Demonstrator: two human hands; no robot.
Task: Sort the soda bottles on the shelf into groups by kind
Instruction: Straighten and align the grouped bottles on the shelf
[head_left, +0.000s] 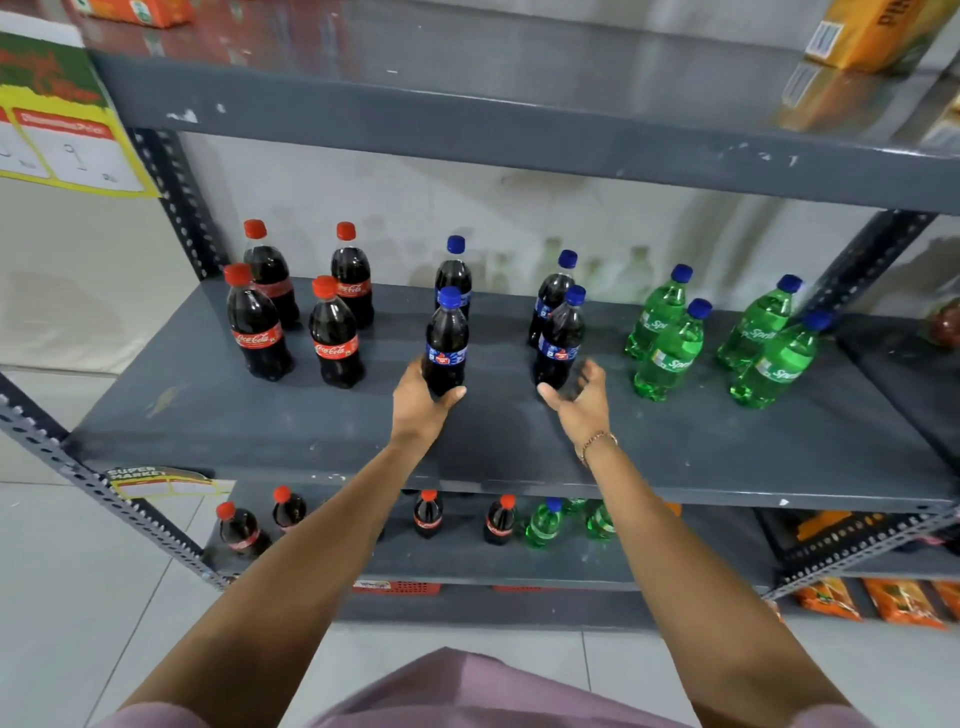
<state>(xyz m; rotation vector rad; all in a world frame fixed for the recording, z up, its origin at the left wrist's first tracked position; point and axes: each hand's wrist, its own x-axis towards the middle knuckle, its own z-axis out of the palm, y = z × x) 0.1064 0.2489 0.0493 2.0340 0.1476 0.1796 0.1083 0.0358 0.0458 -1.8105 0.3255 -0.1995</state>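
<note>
Sorting on the middle shelf looked nearly finished.

Four red-capped cola bottles stood grouped at the left, four green soda bottles at the right, and four blue-capped dark bottles between them in two pairs, a gap apart. The left hand was wrapped around the base of the front blue-capped bottle, which stood on the shelf; the right hand was spread, empty, just beside another blue-capped bottle. Closing that gap seemed to be what remained. The lower shelf held cola and green bottles together.

Lower-shelf bottles partly hidden behind forearms; poster text blurred
</note>
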